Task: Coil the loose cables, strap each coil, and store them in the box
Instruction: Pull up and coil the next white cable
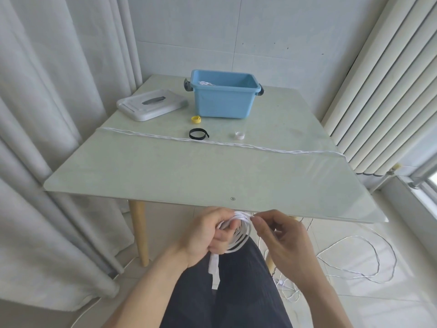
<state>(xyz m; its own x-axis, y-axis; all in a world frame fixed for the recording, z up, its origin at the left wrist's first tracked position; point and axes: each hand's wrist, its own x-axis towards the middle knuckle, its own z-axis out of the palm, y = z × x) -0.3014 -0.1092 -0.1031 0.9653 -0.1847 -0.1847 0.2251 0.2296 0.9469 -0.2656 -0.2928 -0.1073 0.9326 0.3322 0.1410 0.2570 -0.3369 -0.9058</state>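
The left hand (208,233) gripped a white coil (236,235) of cable below the near edge of the tabletop (165,166), its fingers curled round the loops so they could not spring apart. A white strap (213,263) hung down from this hand, probably kept ready for binding. The right hand (281,235) pinched the top of the coil between thumb and forefinger, likely to lay the next turn. The rest of this cable trailed loose on the floor (354,261).

One more cable (224,143) lay stretched across the tabletop, not yet coiled. Three rolled straps waited beyond it: one yellow (196,119), one black (198,134), one white (239,135). The single blue box (223,94) stood open at the far side, with one white coil (206,83) partly visible inside, and its one lid (151,104) lay beside it.
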